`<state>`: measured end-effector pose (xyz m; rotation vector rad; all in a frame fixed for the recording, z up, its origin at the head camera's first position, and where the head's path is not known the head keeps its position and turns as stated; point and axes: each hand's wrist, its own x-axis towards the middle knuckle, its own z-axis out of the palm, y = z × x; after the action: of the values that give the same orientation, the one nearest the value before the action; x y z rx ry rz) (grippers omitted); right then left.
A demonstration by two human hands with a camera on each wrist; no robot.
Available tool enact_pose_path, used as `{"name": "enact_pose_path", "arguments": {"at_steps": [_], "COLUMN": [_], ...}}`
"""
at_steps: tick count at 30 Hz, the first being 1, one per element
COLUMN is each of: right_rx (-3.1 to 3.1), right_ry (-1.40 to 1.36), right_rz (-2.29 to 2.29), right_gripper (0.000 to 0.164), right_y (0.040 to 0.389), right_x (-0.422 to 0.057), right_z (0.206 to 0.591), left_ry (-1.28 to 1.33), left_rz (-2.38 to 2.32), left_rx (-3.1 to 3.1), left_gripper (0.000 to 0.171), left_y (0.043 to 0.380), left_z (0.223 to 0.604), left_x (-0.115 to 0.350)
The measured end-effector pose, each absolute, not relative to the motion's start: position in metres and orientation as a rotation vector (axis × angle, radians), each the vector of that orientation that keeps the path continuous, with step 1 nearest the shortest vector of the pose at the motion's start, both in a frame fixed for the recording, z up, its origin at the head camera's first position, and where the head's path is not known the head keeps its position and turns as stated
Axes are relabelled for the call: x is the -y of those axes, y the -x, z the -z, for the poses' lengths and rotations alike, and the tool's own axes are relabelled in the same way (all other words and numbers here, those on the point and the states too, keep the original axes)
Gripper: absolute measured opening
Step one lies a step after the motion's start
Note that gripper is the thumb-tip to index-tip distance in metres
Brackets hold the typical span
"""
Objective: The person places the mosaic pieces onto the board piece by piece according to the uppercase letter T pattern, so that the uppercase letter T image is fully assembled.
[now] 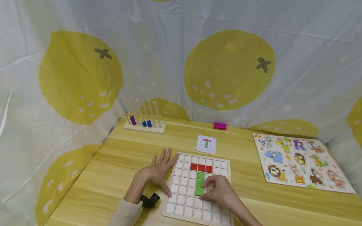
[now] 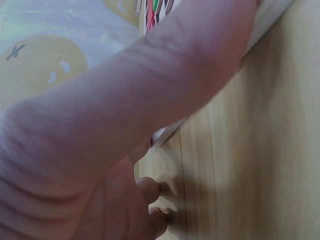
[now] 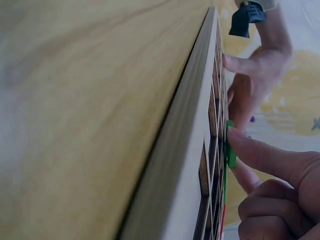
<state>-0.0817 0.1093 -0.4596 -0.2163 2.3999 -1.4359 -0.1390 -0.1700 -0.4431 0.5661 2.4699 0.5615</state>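
A wooden grid board with white squares lies on the table. Three red tiles form a row near its top, and a green tile sits directly below the middle one. My right hand pinches another green tile between thumb and finger, at the board's surface; in the head view the green there spans about two squares. With fingers spread, my left hand rests along the board's left edge, thumb and index fingertip at the frame.
Behind the board lies a pattern card showing a red and green T. A peg stand with purple and blue beads stands at back left, a magenta block near the curtain. An animal puzzle board lies at right.
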Motion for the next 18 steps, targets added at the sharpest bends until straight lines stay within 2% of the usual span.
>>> {"name": "enact_pose_path", "arguments": {"at_steps": [18], "right_rx": [-2.502], "right_ry": [0.234], "right_rz": [1.351], "right_gripper": [0.027], "right_y": [0.0754], "right_x": [-0.1055], "right_z": [0.4603], "left_ry": [-0.545], "left_rz": [-0.565], "left_rx": [-2.461], "left_gripper": [0.147], "left_y": [0.1414], "left_z": [0.4461], "left_x": [0.1678]}}
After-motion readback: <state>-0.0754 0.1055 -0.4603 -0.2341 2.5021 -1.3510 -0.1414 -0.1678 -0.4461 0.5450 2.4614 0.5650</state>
